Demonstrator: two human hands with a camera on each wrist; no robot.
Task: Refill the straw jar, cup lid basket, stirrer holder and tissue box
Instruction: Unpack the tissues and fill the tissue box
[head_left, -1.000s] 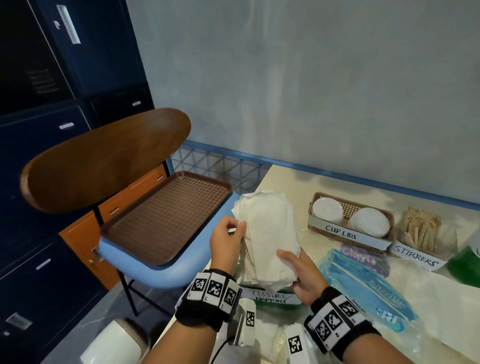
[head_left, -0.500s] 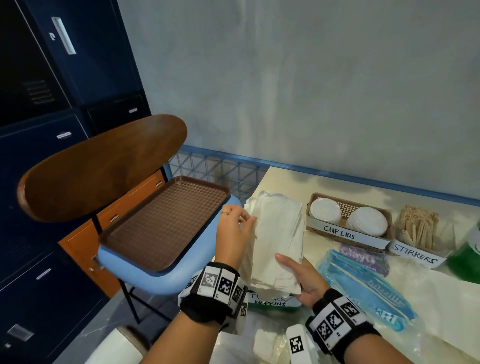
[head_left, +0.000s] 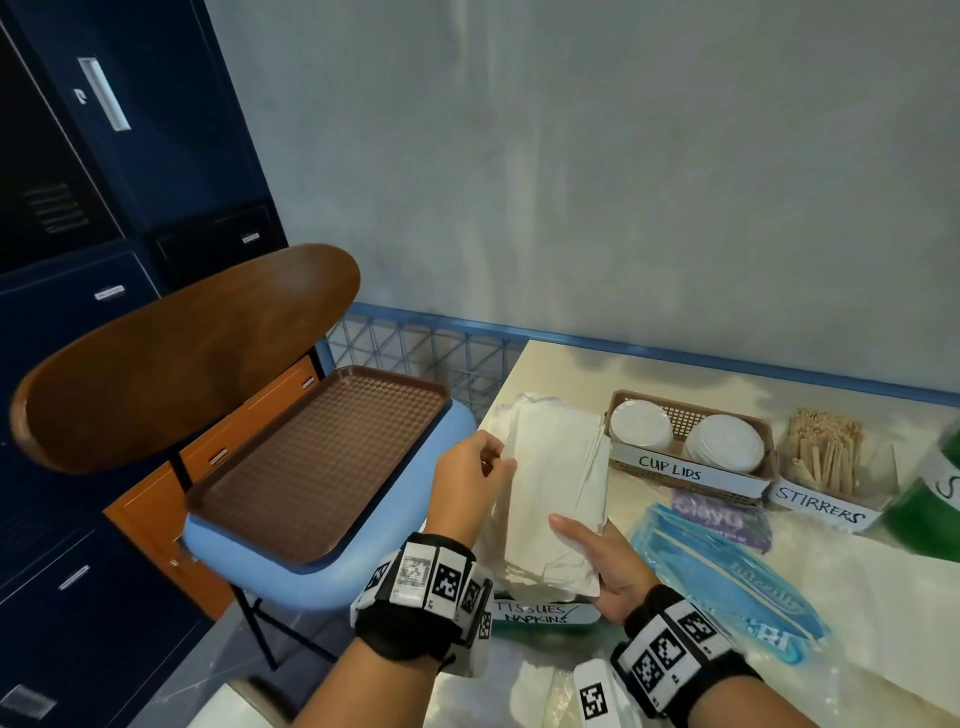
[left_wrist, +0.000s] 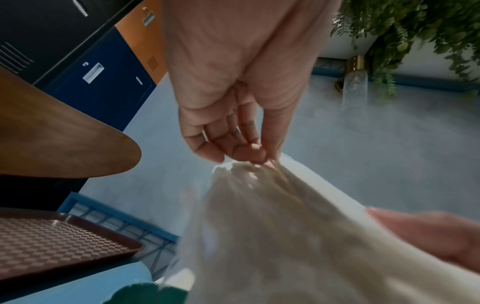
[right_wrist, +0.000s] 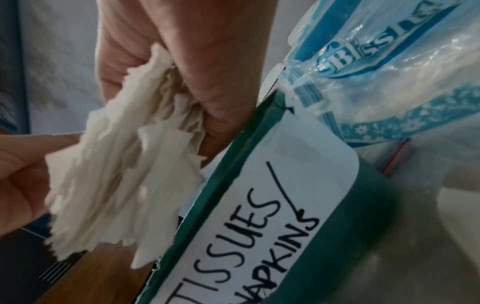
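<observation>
A thick stack of white tissues (head_left: 556, 483) stands tilted over the green box labelled TISSUES/NAPKINS (head_left: 540, 616) at the table's near left corner. My left hand (head_left: 493, 462) pinches the stack's upper left edge; in the left wrist view its fingertips (left_wrist: 249, 154) close on the tissues (left_wrist: 285, 226). My right hand (head_left: 587, 545) grips the stack's lower end, thumb across the front. The right wrist view shows the ragged tissue ends (right_wrist: 124, 164) in that hand, right beside the box (right_wrist: 259, 226). How far the stack reaches into the box is hidden.
A brown basket of cup lids (head_left: 691, 441), a stirrer holder (head_left: 826, 467) and a green jar (head_left: 935, 493) line the back right. A blue plastic tissue wrapper (head_left: 727, 582) lies right of the box. A chair carrying a brown tray (head_left: 322, 457) stands left of the table.
My left hand has slid up the stack's left side and now pinches near its top. The right hand keeps its hold on the lower end over the box.
</observation>
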